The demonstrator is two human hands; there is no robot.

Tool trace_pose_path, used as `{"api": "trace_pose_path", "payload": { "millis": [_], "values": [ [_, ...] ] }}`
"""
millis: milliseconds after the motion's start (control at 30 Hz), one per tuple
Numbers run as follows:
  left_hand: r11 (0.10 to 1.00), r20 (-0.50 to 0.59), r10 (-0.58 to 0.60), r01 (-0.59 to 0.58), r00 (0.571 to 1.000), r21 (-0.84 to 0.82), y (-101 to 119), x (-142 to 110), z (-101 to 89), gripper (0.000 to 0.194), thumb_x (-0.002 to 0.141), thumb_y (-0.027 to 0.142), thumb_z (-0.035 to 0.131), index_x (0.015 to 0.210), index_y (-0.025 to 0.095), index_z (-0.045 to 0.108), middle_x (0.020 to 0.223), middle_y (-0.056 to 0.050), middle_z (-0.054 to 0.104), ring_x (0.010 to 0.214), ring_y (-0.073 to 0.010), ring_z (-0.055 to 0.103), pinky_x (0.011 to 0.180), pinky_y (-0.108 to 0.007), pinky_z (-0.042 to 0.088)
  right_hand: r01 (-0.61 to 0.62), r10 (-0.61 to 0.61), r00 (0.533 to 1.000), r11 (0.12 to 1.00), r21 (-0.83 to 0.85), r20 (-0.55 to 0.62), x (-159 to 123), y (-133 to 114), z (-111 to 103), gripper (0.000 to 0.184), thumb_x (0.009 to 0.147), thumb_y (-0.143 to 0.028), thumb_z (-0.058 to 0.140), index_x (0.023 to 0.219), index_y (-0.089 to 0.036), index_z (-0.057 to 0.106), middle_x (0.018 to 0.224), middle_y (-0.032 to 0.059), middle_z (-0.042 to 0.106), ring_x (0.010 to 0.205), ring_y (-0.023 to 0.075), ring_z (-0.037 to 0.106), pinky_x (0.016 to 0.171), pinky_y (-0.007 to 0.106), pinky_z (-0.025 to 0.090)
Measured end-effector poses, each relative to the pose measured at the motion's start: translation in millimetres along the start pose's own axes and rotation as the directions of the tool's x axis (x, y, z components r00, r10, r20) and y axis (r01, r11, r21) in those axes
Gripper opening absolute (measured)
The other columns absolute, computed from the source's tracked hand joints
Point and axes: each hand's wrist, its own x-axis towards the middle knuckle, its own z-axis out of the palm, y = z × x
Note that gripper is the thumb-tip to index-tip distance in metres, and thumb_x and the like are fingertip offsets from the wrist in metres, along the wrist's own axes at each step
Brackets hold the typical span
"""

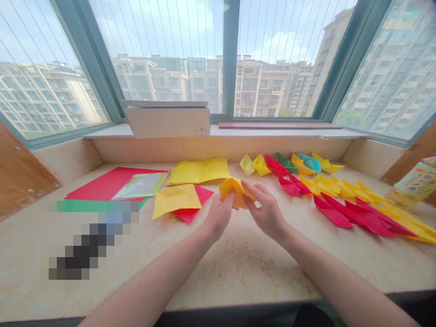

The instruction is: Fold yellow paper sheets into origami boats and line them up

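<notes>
Between my two hands, a little above the counter, is a piece of folded yellow paper [242,200], its layers bulging apart. My left hand [220,210] grips its left side with the thumb on the near face. On the right edge, my right hand [266,208] pinches the paper between thumb and fingers. Some of the fingertips are hidden behind the folds. Just left of my left hand lies a creased yellow sheet [177,200], overlapping a red sheet [186,215]. Beyond the hands sits a stack of yellow paper [199,171].
Folded paper boats in several colours, among them a red boat [332,211] and a blue boat [308,162], stand in rows at the right. Red paper [102,181] and a clear packet [140,185] lie left. A white box [170,120] rests on the sill; a bottle [417,184] stands far right.
</notes>
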Motion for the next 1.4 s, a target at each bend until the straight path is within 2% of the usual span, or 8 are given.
{"api": "trace_pose_path", "payload": {
  "millis": [167,333,600,867,1100,1233,1333,1400],
  "values": [
    [0.996,-0.083,0.085,-0.082,0.993,0.039,13.4,8.1,-9.8,0.029,0.076,0.027,0.07,0.103,0.016,0.067,0.097,-0.007,0.072,0.085,-0.0191,0.067,0.075,-0.029,0.051,-0.004,0.004,0.999,1.0,-0.005,0.035,2.0,0.4,-6.1,0.049,0.087,-0.012,0.051,0.133,-0.029,0.06,0.106,0.0076,0.061,0.096,0.0219,0.062,0.084,0.036,0.055],
    [0.981,-0.107,0.111,-0.091,0.988,0.173,19.1,10.9,-15.7,0.015,0.071,0.017,0.069,0.085,0.014,0.069,0.085,-0.005,0.072,0.08,-0.0187,0.067,0.074,-0.028,0.051,0.004,-0.005,0.996,1.0,0.019,0.087,1.3,2.2,-7.6,0.05,0.084,-0.01,0.05,0.129,-0.027,0.063,0.106,0.0082,0.061,0.097,0.0222,0.062,0.084,0.036,0.055],
    [0.997,-0.093,0.076,-0.075,0.993,0.012,18.8,10.5,-13.3,0.022,0.069,0.016,0.068,0.091,0.016,0.069,0.086,-0.005,0.074,0.078,-0.0184,0.068,0.071,-0.028,0.051,-0.159,0.148,0.987,0.968,0.196,0.07,8.5,0.1,-16.0,0.041,0.084,-0.015,0.049,0.115,-0.026,0.072,0.106,0.0064,0.064,0.098,0.0213,0.062,0.083,0.034,0.054],
    [0.997,0.187,0.049,-0.037,0.981,-0.072,24.1,6.8,-16.0,0.039,0.078,0.022,0.067,0.117,0.022,0.065,0.101,-0.006,0.074,0.084,-0.0184,0.069,0.07,-0.025,0.052,-0.343,0.383,0.924,0.835,0.43,-0.007,16.6,3.6,-23.6,0.025,0.078,-0.021,0.054,0.087,-0.024,0.077,0.096,0.0035,0.074,0.091,0.0219,0.065,0.077,0.034,0.052],
    [0.999,0.34,0.031,-0.017,0.94,-0.043,25.9,2.6,-19.9,0.037,0.087,0.042,0.063,0.117,0.021,0.067,0.111,-0.01,0.07,0.096,-0.0228,0.068,0.074,-0.03,0.055,-0.324,0.383,0.921,0.849,0.416,-0.063,18.1,5.2,-25.5,0.014,0.075,-0.022,0.058,0.073,-0.022,0.072,0.081,0.0018,0.07,0.078,0.0195,0.062,0.068,0.03,0.048],
    [0.994,0.261,0.034,-0.059,0.965,0.092,25.2,3.2,-17.2,0.04,0.086,0.042,0.065,0.118,0.017,0.067,0.102,-0.01,0.073,0.085,-0.0197,0.069,0.071,-0.027,0.055,-0.422,0.49,0.87,0.688,0.591,0.051,19.3,5.1,-25.6,0.012,0.073,-0.023,0.061,0.078,-0.02,0.072,0.079,0.003,0.07,0.073,0.0197,0.062,0.066,0.03,0.048],
    [0.988,0.23,0.051,-0.083,0.972,0.13,23.7,3.6,-16.1,0.037,0.089,0.04,0.061,0.118,0.016,0.067,0.102,-0.01,0.073,0.087,-0.0198,0.069,0.073,-0.028,0.055,-0.446,0.488,0.857,0.539,0.714,0.166,20.6,4.9,-26.2,0.019,0.078,-0.031,0.059,0.083,-0.018,0.072,0.086,0.0062,0.071,0.083,0.0232,0.065,0.072,0.033,0.051],
    [0.985,0.236,0.073,-0.107,0.969,0.137,21.8,4.3,-16.2,0.036,0.09,0.037,0.059,0.119,0.016,0.067,0.107,-0.01,0.073,0.091,-0.0202,0.069,0.076,-0.029,0.055,-0.451,0.485,0.856,0.53,0.718,0.18,21.1,6.1,-26.2,0.024,0.083,-0.038,0.058,0.088,-0.019,0.072,0.091,0.0066,0.072,0.089,0.024,0.066,0.075,0.033,0.051]
  ]
}}
